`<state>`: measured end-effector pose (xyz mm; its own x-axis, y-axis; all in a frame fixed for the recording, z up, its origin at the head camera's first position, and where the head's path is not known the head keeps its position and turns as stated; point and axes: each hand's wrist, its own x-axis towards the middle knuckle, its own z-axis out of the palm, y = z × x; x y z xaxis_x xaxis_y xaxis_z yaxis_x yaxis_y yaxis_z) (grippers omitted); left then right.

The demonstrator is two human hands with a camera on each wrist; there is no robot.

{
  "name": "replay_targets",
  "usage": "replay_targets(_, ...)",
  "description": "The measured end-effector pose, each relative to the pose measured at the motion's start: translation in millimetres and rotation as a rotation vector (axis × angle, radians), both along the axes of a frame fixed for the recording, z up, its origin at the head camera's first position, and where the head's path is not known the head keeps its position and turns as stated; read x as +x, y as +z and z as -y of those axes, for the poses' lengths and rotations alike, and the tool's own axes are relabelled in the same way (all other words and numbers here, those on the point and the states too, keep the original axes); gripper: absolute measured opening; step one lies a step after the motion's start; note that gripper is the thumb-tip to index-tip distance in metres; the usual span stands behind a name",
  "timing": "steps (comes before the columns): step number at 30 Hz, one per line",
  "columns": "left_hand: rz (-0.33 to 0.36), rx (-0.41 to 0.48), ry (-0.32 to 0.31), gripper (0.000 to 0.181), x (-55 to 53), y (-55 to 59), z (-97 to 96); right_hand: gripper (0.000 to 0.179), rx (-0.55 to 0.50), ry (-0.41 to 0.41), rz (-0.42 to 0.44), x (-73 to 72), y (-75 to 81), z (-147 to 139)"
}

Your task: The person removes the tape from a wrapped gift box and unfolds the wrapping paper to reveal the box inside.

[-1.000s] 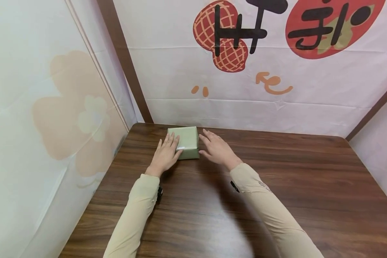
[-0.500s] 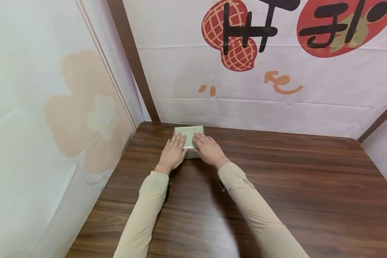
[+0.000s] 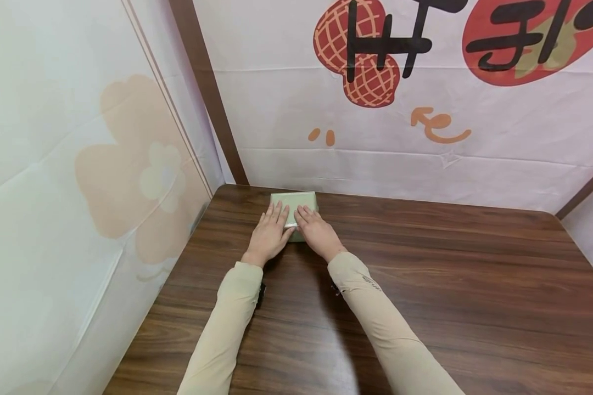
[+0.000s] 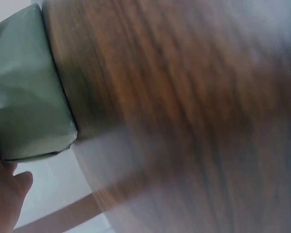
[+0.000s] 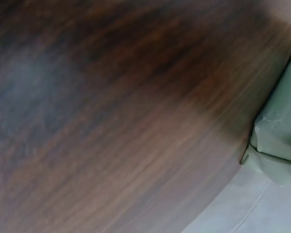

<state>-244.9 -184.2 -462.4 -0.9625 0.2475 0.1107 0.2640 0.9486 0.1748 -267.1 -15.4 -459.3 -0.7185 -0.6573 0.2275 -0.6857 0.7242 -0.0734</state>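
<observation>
A pale green wrapped package [image 3: 294, 198], box-shaped, lies on the wooden table near its back left corner. My left hand [image 3: 268, 237] rests on the package's left part, fingers straight over the top and thumb toward the front. On the right part lies my right hand [image 3: 319, 235], its fingers extended across the top too. The two hands almost meet at the front and cover much of the package. The left wrist view shows the package's smooth green side [image 4: 31, 92] with a thumb beside it. In the right wrist view a folded wrapper corner [image 5: 271, 162] shows.
The brown wood-grain table [image 3: 449, 285] extends far to the right and toward me. A white printed curtain [image 3: 375, 167] stands right behind its back edge. Another white panel with a flower print [image 3: 123, 159] closes off the left side.
My right hand has moved left from beside the package onto its top. My left hand stays on the package. The head view has shifted slightly, and the package appears unmoved on the table.
</observation>
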Motion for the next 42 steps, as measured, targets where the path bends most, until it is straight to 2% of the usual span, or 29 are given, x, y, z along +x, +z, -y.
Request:
replay_targets(5,0.001,-0.014,-0.025,0.065,-0.5,0.2,2.0,0.046,-0.026,0.0,-0.022,-0.5,-2.6,-0.5)
replay_targets(11,-0.003,-0.054,-0.016,0.063,-1.3,0.4,0.8,0.046,-0.048,0.006,-0.025,-1.6,-3.7,-1.1)
replay_targets(19,-0.069,-0.097,-0.051,0.063,0.1,2.7,-7.8,0.046,-0.05,0.004,-0.043,-0.2,-4.2,-11.6)
replay_targets(23,-0.09,-0.119,-0.079,0.063,2.1,1.3,-15.3,0.046,-0.089,0.005,-0.023,4.9,-5.2,-21.3)
replay_targets(27,-0.074,-0.105,-0.087,0.063,5.2,1.2,-21.4,0.045,-0.111,0.022,-0.012,9.0,-4.3,-27.9)
replay_targets(34,-0.08,-0.069,-0.092,0.06,4.8,6.7,-36.7,0.043,-0.12,-0.001,-0.086,9.5,0.6,-42.0)
replay_targets(42,-0.038,-0.025,-0.094,0.059,22.0,2.9,-52.3,0.043,-0.114,0.022,-0.04,28.4,0.0,-61.0)
